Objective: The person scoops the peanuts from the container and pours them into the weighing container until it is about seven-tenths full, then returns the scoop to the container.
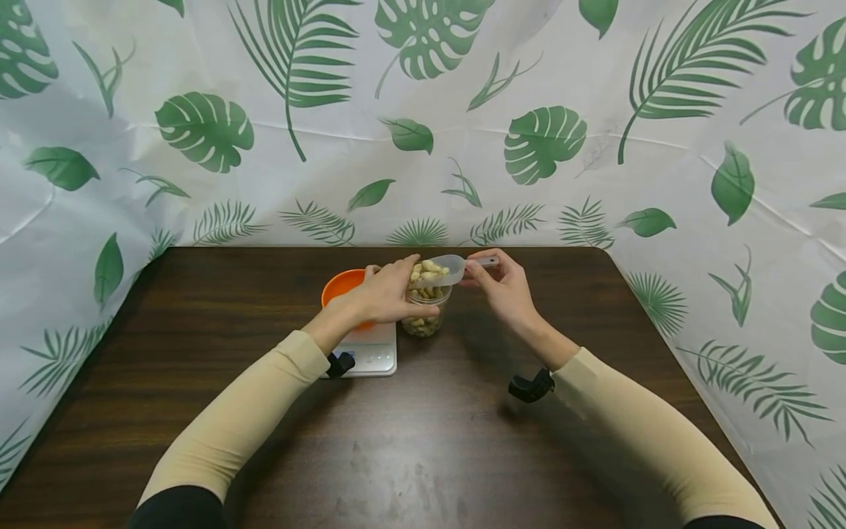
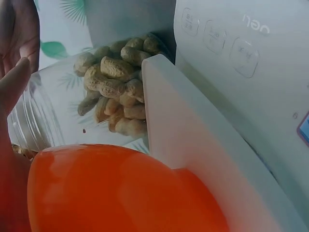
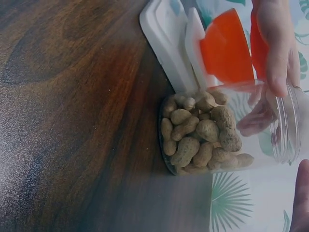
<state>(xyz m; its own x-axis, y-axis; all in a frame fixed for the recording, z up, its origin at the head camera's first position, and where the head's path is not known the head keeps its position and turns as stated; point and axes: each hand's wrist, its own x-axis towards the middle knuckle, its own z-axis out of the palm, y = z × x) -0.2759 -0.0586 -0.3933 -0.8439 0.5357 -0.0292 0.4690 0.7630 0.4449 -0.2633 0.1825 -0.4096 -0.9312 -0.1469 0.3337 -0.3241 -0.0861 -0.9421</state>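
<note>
A clear jar [image 3: 244,101] with unshelled peanuts [image 3: 207,130] in its lower part stands upright on the table. My left hand [image 1: 386,294] holds it near the neck, thumb on the near side and fingers on the far side. Between thumb and fingers, my right hand [image 1: 505,290] pinches the handle of a translucent scoop [image 1: 454,270]. Peanuts [image 1: 426,273] lie in the scoop, which is over the jar's mouth. Partly behind my left hand is an orange bowl [image 1: 339,284], sitting on a white kitchen scale [image 1: 377,360].
The scale stands directly left of the jar. All of this is toward the far edge of a dark wooden table [image 1: 423,455]. Behind it hangs a white sheet [image 1: 463,176] with green leaf prints. A black band [image 1: 532,386] is on my right wrist.
</note>
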